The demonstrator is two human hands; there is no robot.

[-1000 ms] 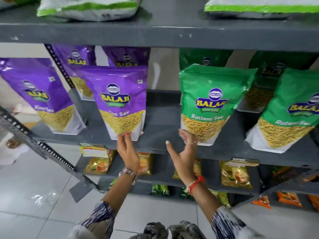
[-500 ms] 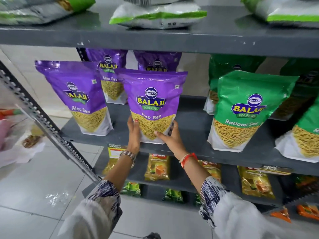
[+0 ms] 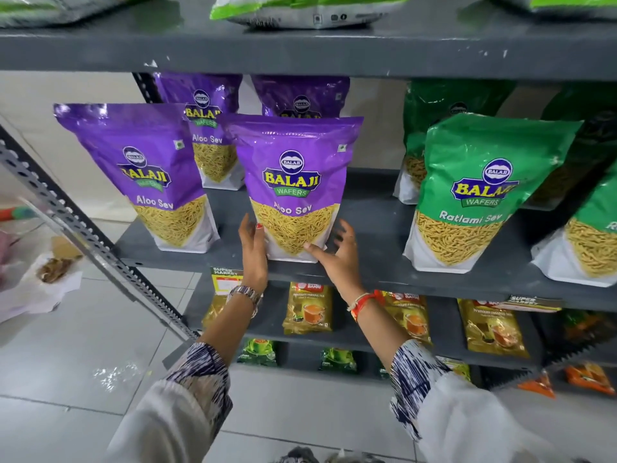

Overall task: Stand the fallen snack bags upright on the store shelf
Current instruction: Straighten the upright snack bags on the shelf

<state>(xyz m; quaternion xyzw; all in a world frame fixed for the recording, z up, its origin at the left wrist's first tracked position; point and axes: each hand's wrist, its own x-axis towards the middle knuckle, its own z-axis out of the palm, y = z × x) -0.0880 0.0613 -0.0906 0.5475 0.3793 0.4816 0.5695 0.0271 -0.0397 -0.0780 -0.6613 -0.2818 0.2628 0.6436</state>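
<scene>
A purple Aloo Sev bag [image 3: 293,182] stands upright at the front of the grey middle shelf [image 3: 367,272]. My left hand [image 3: 253,252] holds its lower left edge, thumb on the front. My right hand [image 3: 337,259] is at its lower right corner, thumb on the front and blurred fingers spread around the side. Another purple bag [image 3: 147,175] stands to the left, and two more stand behind [image 3: 210,128]. A green Ratlami Sev bag [image 3: 474,195] stands to the right, leaning slightly.
White-and-green bags [image 3: 300,11] lie flat on the top shelf. More green bags [image 3: 594,235] stand at the far right. Tea packets [image 3: 307,309] fill the lower shelves. A slotted metal post [image 3: 83,228] slants across the left, over a tiled floor.
My right hand left the green bag's base and joined my left hand at the middle purple bag. Its fingers have now spread apart. The view shifted left.
</scene>
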